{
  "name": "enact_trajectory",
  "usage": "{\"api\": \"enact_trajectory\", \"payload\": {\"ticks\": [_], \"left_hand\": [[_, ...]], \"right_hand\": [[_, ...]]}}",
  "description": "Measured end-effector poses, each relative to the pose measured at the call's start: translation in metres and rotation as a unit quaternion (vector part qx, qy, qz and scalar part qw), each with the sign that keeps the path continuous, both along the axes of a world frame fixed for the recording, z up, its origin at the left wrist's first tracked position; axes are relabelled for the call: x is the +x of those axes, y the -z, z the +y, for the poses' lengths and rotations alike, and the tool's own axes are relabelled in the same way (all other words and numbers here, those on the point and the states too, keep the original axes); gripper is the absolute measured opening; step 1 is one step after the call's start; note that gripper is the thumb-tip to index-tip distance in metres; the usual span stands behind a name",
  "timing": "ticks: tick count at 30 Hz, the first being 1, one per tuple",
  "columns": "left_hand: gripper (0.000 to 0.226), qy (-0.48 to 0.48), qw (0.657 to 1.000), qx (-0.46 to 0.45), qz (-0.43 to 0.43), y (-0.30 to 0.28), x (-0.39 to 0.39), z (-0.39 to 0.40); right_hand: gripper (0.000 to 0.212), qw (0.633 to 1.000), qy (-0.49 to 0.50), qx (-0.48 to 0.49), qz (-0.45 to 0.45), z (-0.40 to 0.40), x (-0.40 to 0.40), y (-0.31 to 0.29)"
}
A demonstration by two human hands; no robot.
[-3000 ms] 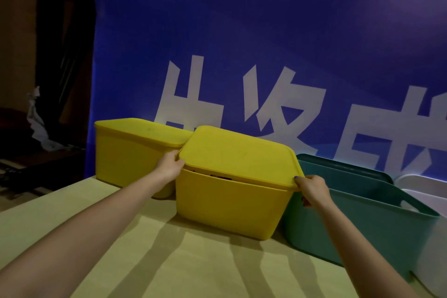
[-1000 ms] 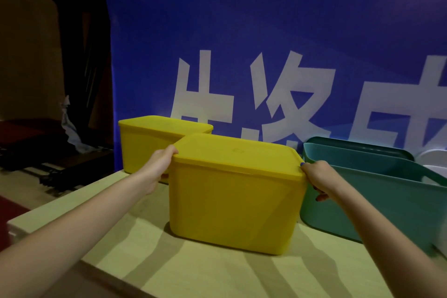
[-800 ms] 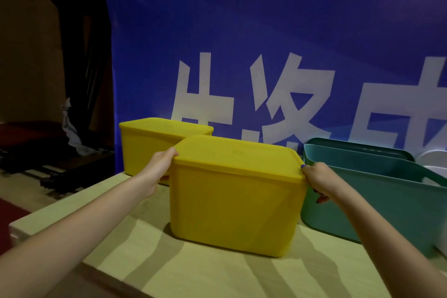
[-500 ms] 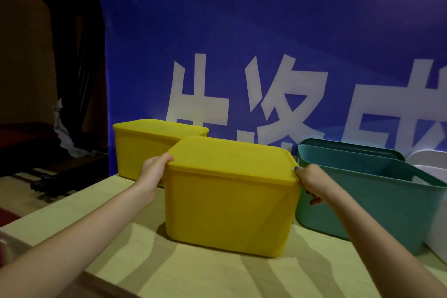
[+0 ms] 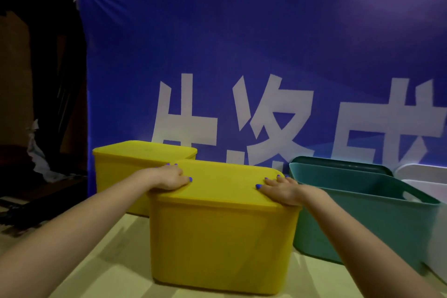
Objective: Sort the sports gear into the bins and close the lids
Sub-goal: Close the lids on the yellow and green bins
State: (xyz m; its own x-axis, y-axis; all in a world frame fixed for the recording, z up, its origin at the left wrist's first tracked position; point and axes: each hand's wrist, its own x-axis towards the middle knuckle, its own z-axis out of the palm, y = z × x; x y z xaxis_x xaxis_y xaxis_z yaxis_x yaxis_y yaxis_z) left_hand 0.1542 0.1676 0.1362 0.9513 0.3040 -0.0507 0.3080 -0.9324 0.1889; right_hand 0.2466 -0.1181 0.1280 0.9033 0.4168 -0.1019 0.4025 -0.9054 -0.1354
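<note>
Both hands flat, fingers straight, gripping nothing: left hand [image 5: 168,178] and right hand [image 5: 281,190] press the yellow lid [image 5: 222,184] at opposite ends of its left-right long axis, on the front yellow bin [image 5: 220,244], frame centre; open teal bin [image 5: 362,220] lies right, nearer the right hand.

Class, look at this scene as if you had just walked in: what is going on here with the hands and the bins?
A person is pressing both hands flat on the lid of the near yellow bin, the left hand at its left edge and the right hand at its right edge. The lid sits level on the bin. Behind it, a second yellow bin is also lidded. To the right, the green bin is open, with a white bin beyond it, all on a pale wooden table.
</note>
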Motion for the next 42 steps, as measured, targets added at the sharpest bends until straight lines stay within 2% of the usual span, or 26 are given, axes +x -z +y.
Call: {"api": "enact_trajectory", "payload": {"ticks": [4,8,15,19,23,26,29,32,34,35,37,38,40,42], "left_hand": [[0.079,0.005,0.998,0.051,0.034,0.002,0.028,0.004],[0.086,0.026,1.0,0.007,-0.011,0.001,0.044,0.008],[0.081,0.049,0.998,0.028,-0.031,0.002,0.047,0.009],[0.081,0.052,0.998,0.011,-0.032,0.003,0.044,0.01],[0.082,0.04,0.999,0.012,-0.027,0.005,0.04,0.009],[0.077,0.022,0.998,0.053,0.011,0.006,0.035,0.0],[0.061,0.078,0.995,0.053,0.02,0.001,0.014,-0.024],[0.057,0.15,0.987,0.014,-0.064,0.006,-0.018,-0.048],[0.055,0.174,0.971,0.091,-0.137,0.021,-0.036,-0.059],[0.059,0.186,0.949,0.151,-0.203,0.03,-0.04,-0.063],[0.069,0.21,0.904,0.197,-0.316,0.041,-0.042,-0.067],[0.064,0.214,0.884,0.209,-0.36,0.046,-0.038,-0.064],[0.049,0.218,0.873,0.212,-0.382,0.052,-0.024,-0.053],[0.047,0.215,0.873,0.207,-0.386,0.053,-0.009,-0.046]], "right_hand": [[0.077,1.0,0.014,0.015,0.021,0.009,0.006,-0.005],[0.077,0.999,-0.001,0.033,0.002,0.013,0.015,-0.002],[0.079,0.999,-0.021,0.028,-0.005,0.012,0.022,0.0],[0.078,0.999,-0.014,0.051,0.001,0.01,0.015,0.001],[0.069,0.996,-0.035,0.038,-0.071,0.009,0.005,0.0],[0.059,0.988,-0.07,0.092,-0.105,0.008,-0.013,-0.002],[0.07,0.978,-0.118,0.153,-0.085,0.01,-0.047,0.0],[0.086,0.97,-0.168,0.044,-0.172,0.015,-0.077,0.015],[0.094,0.952,-0.171,-0.007,-0.254,0.017,-0.085,0.025],[0.09,0.939,-0.166,-0.001,-0.3,0.018,-0.085,0.03],[0.075,0.897,-0.159,0.059,-0.407,0.02,-0.079,0.042],[0.065,0.867,-0.158,0.095,-0.463,0.022,-0.073,0.051],[0.05,0.82,-0.156,0.132,-0.534,0.028,-0.061,0.067],[0.047,0.782,-0.141,0.154,-0.587,0.037,-0.052,0.077]]}}
